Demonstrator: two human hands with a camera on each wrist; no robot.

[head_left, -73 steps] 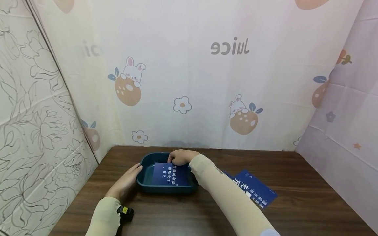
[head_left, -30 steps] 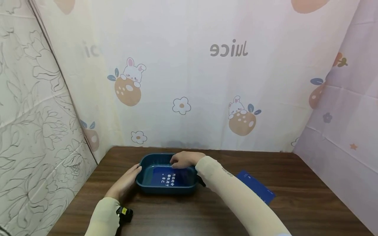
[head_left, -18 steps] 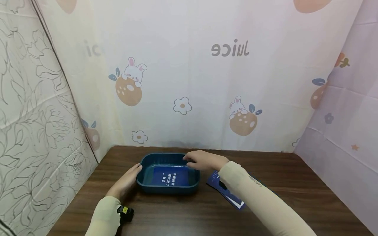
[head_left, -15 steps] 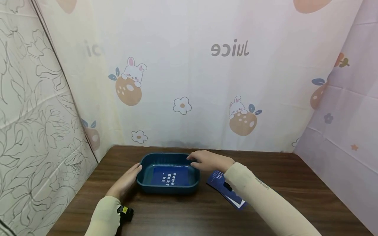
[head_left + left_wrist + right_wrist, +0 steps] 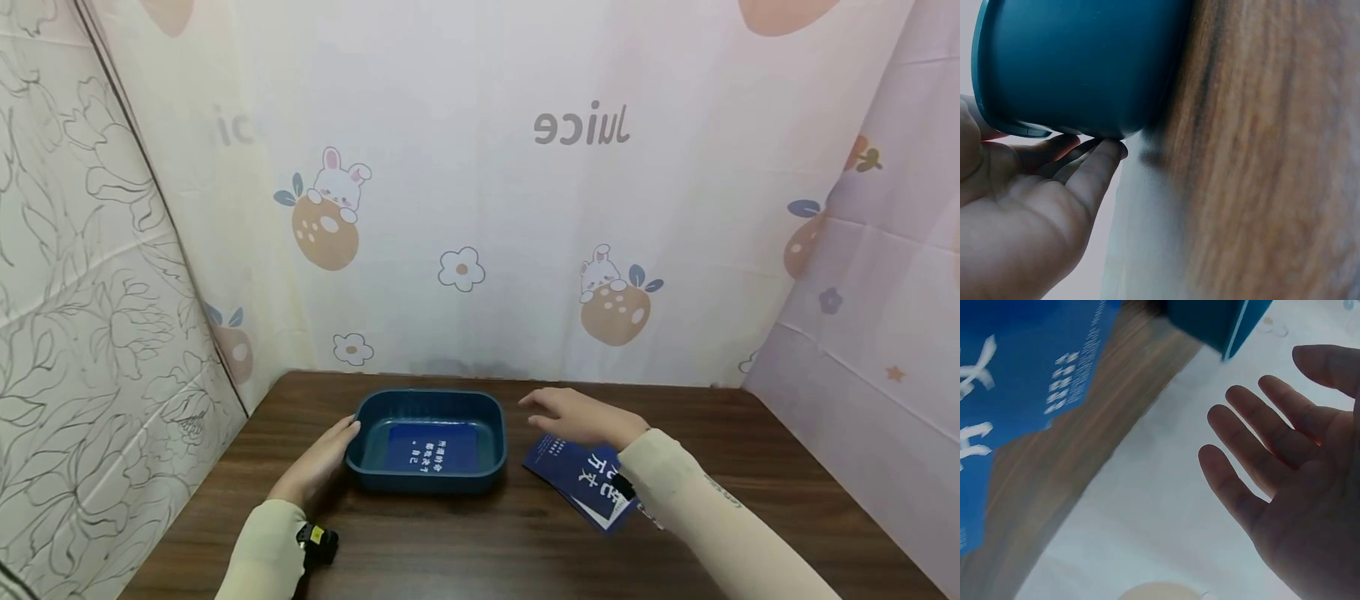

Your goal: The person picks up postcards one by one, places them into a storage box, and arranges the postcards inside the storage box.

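A teal plastic basin (image 5: 426, 482) stands on the wooden table, and a dark blue card with white Chinese characters (image 5: 459, 450) lies flat inside it. My left hand (image 5: 321, 457) touches the basin's left side; the left wrist view has its extended fingers (image 5: 1094, 172) against the outer wall (image 5: 1085, 62). To the right of the basin, my right hand (image 5: 588, 417) hovers with nothing in it, over the back part of overlapping blue printed cards (image 5: 558, 467). Its fingers are spread and gently bent in the right wrist view. My right forearm covers part of these cards.
The brown wooden table (image 5: 465, 542) reaches back to a patterned curtain (image 5: 510, 192). More curtain hangs along the left and right sides. A black wrist device (image 5: 318, 543) sits at my left wrist.
My right hand has let go of the blue card, which now lies flat in the basin. That hand has moved right, out of the basin to the cards. The left hand stays put.
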